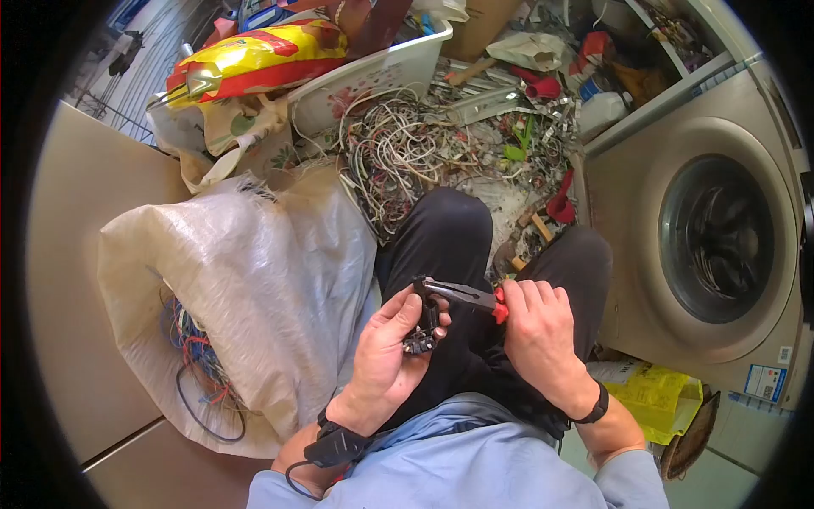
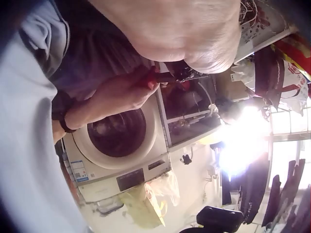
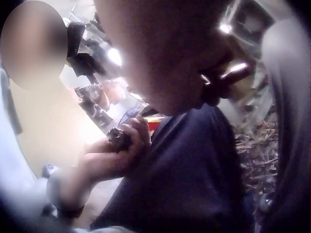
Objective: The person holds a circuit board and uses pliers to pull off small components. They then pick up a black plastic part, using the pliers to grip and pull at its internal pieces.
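In the head view, my left hand (image 1: 392, 348) holds a small black plastic part with metal bits (image 1: 421, 338) between thumb and fingers. My right hand (image 1: 541, 335) grips a pair of pliers (image 1: 462, 293) by its red handles. The long steel jaws point left, and their tips lie at the upper end of the black part. Most of the handles are hidden inside the right fist. In the right wrist view the black part (image 3: 118, 139) shows as a dark lump in the left hand, in front of the dark trousers. Both hands are above the lap.
A white woven sack (image 1: 246, 254) with wires (image 1: 199, 339) at its mouth stands at the left. Beyond the knees lie tangled cables (image 1: 398, 140) and scrap on the floor, beside a white bin (image 1: 373, 72). A washing machine (image 1: 678, 229) stands at the right, near a yellow bag (image 1: 653, 399).
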Demonstrator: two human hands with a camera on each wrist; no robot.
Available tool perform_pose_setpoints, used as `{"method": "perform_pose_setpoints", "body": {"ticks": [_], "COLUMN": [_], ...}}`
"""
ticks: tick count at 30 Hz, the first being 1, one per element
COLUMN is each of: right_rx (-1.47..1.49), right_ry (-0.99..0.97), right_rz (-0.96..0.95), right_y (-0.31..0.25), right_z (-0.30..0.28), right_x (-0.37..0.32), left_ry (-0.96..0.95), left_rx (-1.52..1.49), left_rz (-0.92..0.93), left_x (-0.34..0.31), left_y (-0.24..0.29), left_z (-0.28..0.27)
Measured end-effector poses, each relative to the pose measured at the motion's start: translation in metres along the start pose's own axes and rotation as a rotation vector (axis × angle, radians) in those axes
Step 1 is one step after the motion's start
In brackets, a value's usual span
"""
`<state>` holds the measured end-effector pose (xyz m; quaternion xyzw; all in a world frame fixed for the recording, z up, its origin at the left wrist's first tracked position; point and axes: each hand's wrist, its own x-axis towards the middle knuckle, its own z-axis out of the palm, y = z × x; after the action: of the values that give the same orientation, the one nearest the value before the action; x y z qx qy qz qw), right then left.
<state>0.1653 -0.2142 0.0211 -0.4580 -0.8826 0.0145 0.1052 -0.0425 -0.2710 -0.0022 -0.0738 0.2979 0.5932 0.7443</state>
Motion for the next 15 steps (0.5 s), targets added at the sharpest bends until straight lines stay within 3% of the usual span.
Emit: {"method": "perform_pose_setpoints", "body": {"ticks": [10, 15], "right_rx": [-0.141, -0.101], "right_ry": [0.049, 0.027], "right_rz": [-0.071, -0.118], "right_y": [0.009, 0.015], "right_z": [-0.009, -0.008], "right_x": [0.005, 0.009], "left_ry": [0.068, 0.051], "left_rx": [0.224, 0.188], "left_rz": [0.081, 0.044], "left_x": [0.003, 0.006], "left_y": [-0.003, 0.001], "left_z": [0.002, 0.003]}}
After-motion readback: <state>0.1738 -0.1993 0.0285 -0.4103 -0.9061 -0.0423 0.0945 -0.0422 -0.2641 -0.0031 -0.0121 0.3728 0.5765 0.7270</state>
